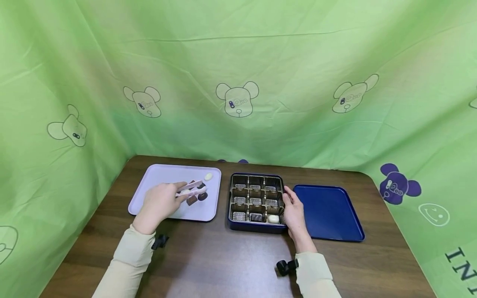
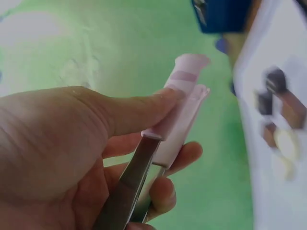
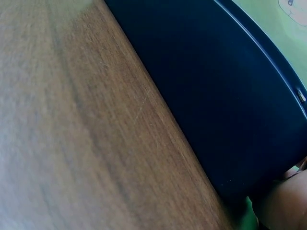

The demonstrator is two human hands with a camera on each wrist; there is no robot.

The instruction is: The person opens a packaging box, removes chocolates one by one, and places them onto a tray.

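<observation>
My left hand [image 1: 162, 203] holds a pair of tongs [image 1: 191, 188] with pink ends over the pale lavender tray [image 1: 154, 176]. In the left wrist view, thumb and fingers pinch the tongs [image 2: 175, 110], and nothing shows between the tips. Under and around the tips on the tray lie several brown and dark chocolates [image 1: 191, 200]; a white chocolate [image 1: 208, 176] sits near the back right corner. My right hand [image 1: 294, 211] grips the right side of a dark blue box [image 1: 246, 226] with a divided insert. A dark chocolate [image 1: 256, 217] and a white one [image 1: 273, 219] occupy two front compartments.
A flat blue lid [image 1: 328, 211] lies on the wooden table [image 1: 208, 256], right of the box and close behind the right hand. Behind the table hangs a green cloth [image 1: 283, 136] printed with bear heads. Each wrist wears a small black camera mount [image 1: 159, 241].
</observation>
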